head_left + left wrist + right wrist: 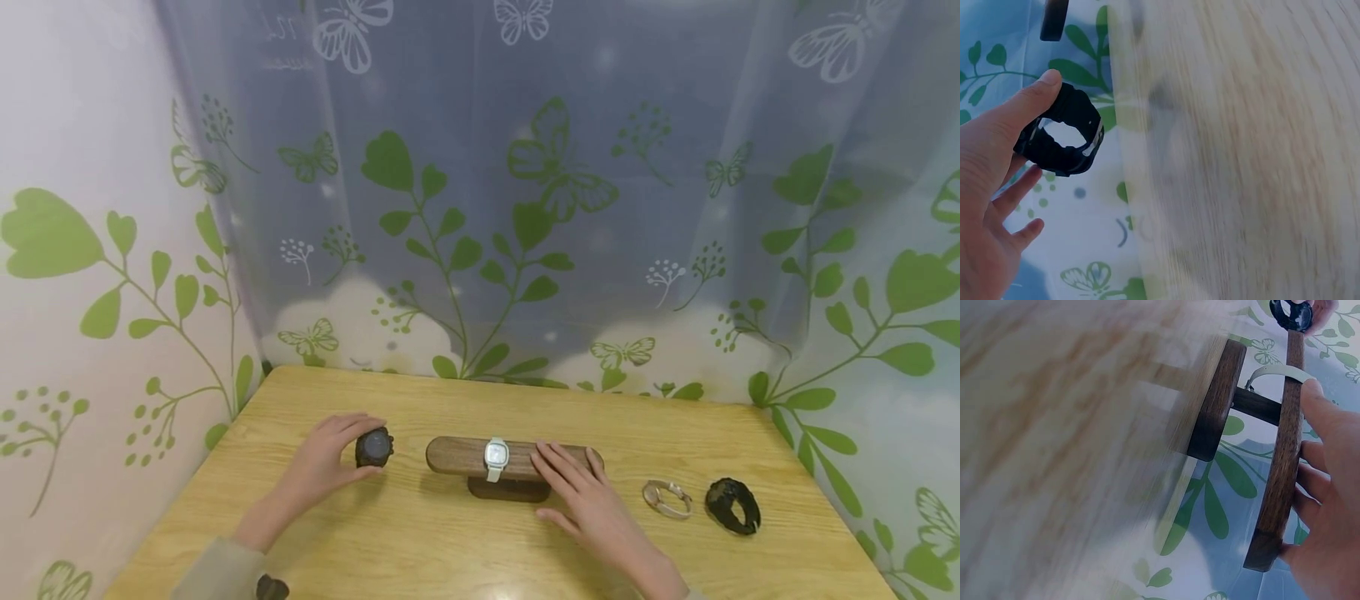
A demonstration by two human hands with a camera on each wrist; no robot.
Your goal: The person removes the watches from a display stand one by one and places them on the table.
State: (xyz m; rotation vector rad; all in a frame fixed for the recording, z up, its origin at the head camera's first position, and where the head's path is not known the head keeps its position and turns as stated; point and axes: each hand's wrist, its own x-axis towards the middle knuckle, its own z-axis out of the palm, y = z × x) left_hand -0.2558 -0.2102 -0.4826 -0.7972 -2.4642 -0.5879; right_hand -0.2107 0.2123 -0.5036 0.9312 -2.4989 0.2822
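My left hand point(330, 454) pinches a black wristwatch point(373, 448) between thumb and fingers, left of a dark wooden watch stand point(457, 457). In the left wrist view the black strap is closed in a loop and held above the table. A pale-strapped watch with a square face point(496, 454) sits round the stand's bar, left of its middle. My right hand point(588, 508) rests on the right half of the bar, fingers extended along its top. From the right wrist view, the fingertips lie against the bar point(1282, 469), one of them right beside the pale strap point(1272, 370).
To the right of the stand, a slim watch with a light band point(667, 500) lies on the wooden table point(450, 558). Beside it stands a chunky black watch point(732, 506). A leaf-and-butterfly patterned curtain point(480, 250) borders the table's back and sides.
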